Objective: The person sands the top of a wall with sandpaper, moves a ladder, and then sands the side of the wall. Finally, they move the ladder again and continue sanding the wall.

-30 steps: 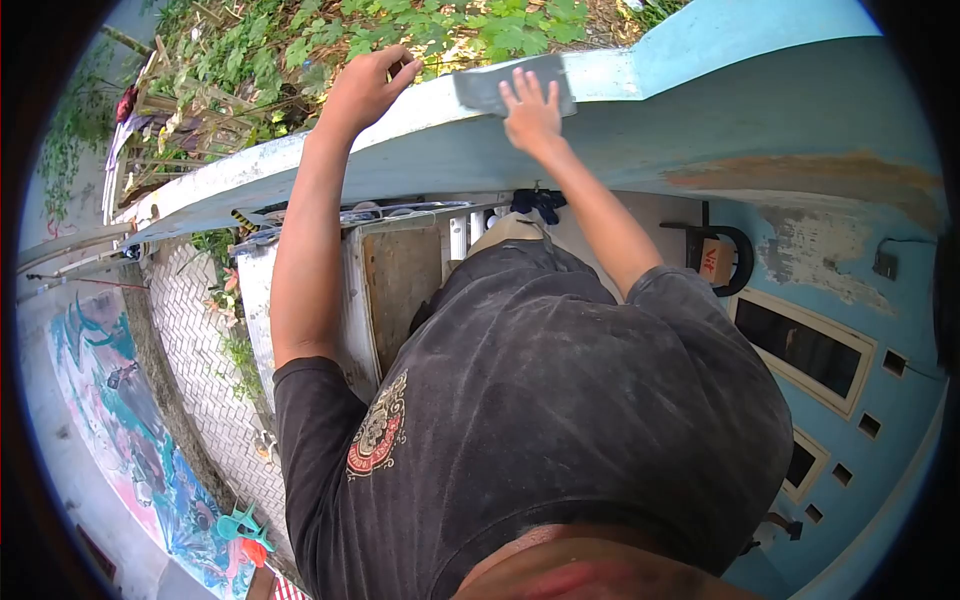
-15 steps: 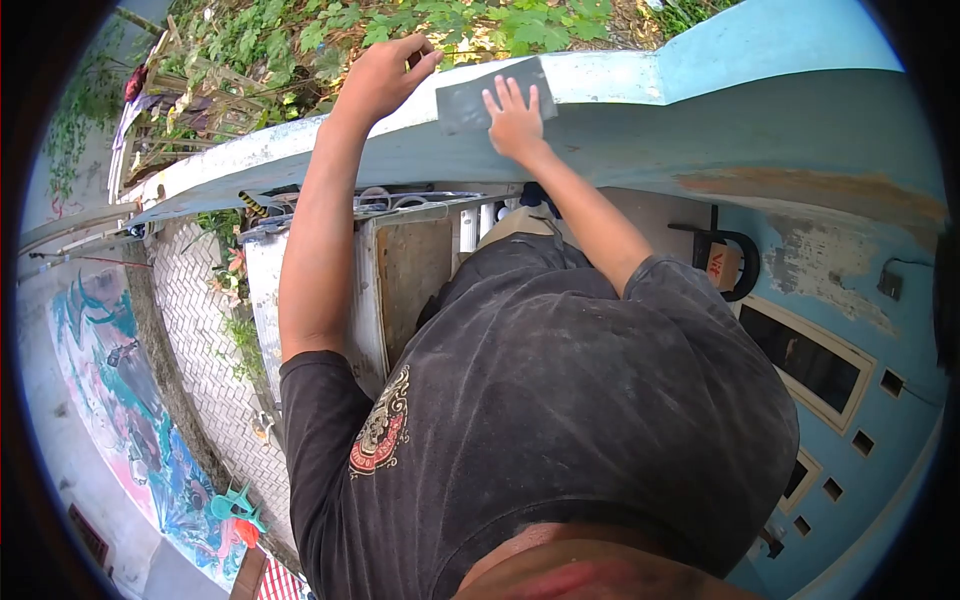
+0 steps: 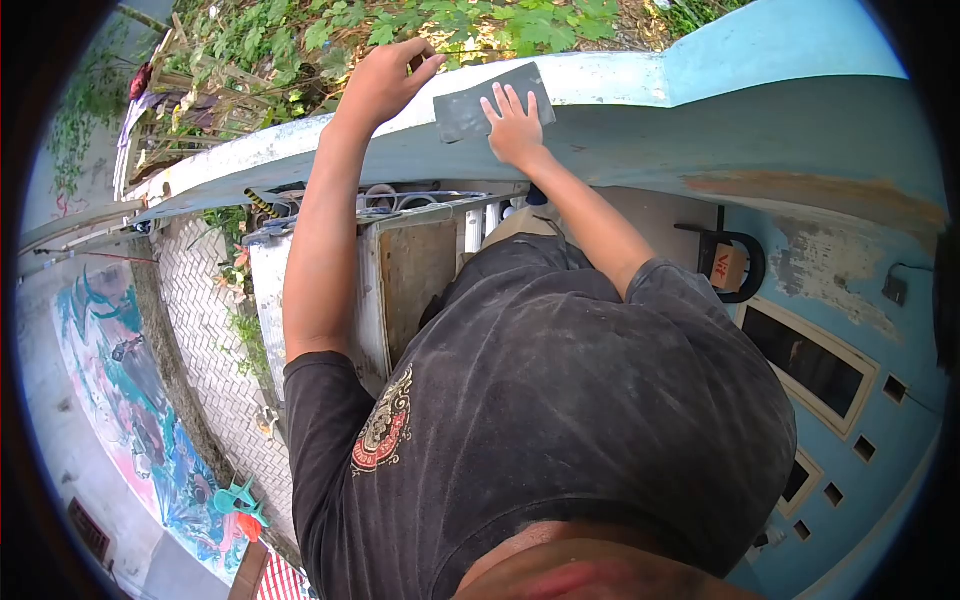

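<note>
A dark grey rectangular sheet (image 3: pixel 465 115) lies against the top edge of the white and light blue wall (image 3: pixel 610 80). My right hand (image 3: pixel 515 130) rests flat on the right part of this sheet, fingers spread. To the left, my left hand (image 3: pixel 388 82) is raised at the wall's edge with its fingers curled inward towards the thumb. What those fingers hold, if anything, is hidden. A gap separates the left hand from the sheet.
Green plants (image 3: pixel 540 25) grow beyond the wall. Below it stand a wooden board (image 3: pixel 415 285) and metal rails (image 3: pixel 472 230). A dark chair (image 3: pixel 748 265) bearing a small box is at the right. Brick paving (image 3: pixel 205 300) and a painted mural (image 3: pixel 130 400) lie left.
The sheet has turned slightly under my right hand, which has shifted very little. The left hand keeps nearly the same place and curled shape.
</note>
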Available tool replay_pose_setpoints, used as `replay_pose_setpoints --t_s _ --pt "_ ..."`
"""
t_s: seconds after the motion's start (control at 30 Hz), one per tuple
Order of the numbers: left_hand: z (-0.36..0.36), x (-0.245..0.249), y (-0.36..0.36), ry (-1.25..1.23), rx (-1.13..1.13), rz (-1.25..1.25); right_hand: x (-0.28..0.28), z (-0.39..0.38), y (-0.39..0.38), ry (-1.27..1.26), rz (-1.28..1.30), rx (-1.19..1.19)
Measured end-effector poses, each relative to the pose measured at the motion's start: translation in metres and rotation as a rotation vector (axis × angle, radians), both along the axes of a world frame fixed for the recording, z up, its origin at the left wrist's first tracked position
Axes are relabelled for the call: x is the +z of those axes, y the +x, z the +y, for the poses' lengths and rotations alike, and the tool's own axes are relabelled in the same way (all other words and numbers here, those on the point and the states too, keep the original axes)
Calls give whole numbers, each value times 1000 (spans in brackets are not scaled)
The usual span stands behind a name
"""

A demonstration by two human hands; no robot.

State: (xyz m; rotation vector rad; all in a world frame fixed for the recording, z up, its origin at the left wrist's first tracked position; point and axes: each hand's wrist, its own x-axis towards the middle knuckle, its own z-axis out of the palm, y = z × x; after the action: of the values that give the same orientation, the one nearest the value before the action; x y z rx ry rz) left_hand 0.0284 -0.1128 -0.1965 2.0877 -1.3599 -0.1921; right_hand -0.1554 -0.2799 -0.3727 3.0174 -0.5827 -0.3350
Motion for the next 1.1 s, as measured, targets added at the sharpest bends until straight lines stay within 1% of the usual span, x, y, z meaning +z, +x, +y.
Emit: replay_pose_setpoints --t_s 0.03,0.07,0.1,0.17,0.2,0.23,0.27,0.3,0.33,0.37,0.43,0.47,0.5,0.57,0.63,0.67,0.7,0.77,0.8,0.83,0.87,0.93,0.97,1.03,1.07,1.1 --pt "0 0 -1 -1 0 -2 4 1 2 71 27 73" --pt "2 0 -2 -20 8 -3 13 -16 1 70 60 8" --pt "4 0 -4 -35 16 1 33 -40 -4 -30 75 -68" --pt "5 -4 -2 -19 26 0 45 -112 -31 -180 -131 -169" --pt "5 -4 -3 -21 26 -2 49 -142 -41 -229 -194 -222" --pt "4 -4 -2 -25 24 -6 58 -151 -44 -211 -250 -213" --pt "2 -3 -1 -31 23 -6 54 -143 -41 -265 -173 -261" --pt "2 -3 1 -21 13 -12 63 -113 -34 -317 -93 -314" --pt "1 -4 1 -12 2 -17 58 -88 -28 -295 -96 -295" --pt "0 -3 1 -17 -1 -19 40 -66 -21 -212 -101 -237" --pt "0 0 1 18 31 39 10 -16 -13 -51 -4 -9" --pt "0 6 -3 55 49 81 -1 -6 -20 -98 -30 89" --pt "-1 4 -5 55 41 83 3 -14 -23 -99 -28 81" --pt "1 0 -2 19 37 50 23 -54 -17 -21 -24 -50" --pt "3 1 -3 31 46 62 47 -118 -30 -138 -151 -215" --pt "3 -2 -3 1 23 33 52 -143 -37 -151 -184 -249" --pt "2 -2 -1 -35 2 0 64 -151 -36 -169 -221 -282" --pt "-1 -2 2 -28 15 -3 59 -123 -24 -280 -78 -341" --pt "-3 -2 2 -16 17 -1 56 -98 -16 -299 -22 -293" --pt "-5 -3 2 -20 19 1 47 -71 -11 -177 -50 -247" --pt "-5 -4 2 -20 21 5 25 -48 -1 -132 8 -154" --pt "-3 -2 4 -18 20 3 15 0 1 6 149 37" --pt "-2 -2 2 -5 12 2 18 -5 -1 4 151 33" --pt "0 -2 2 8 11 -1 29 -34 2 139 163 11" --pt "1 -3 2 -12 17 -7 36 -61 -3 -22 121 -76" --pt "2 -4 1 -32 23 -11 55 -93 -15 -62 24 -150"
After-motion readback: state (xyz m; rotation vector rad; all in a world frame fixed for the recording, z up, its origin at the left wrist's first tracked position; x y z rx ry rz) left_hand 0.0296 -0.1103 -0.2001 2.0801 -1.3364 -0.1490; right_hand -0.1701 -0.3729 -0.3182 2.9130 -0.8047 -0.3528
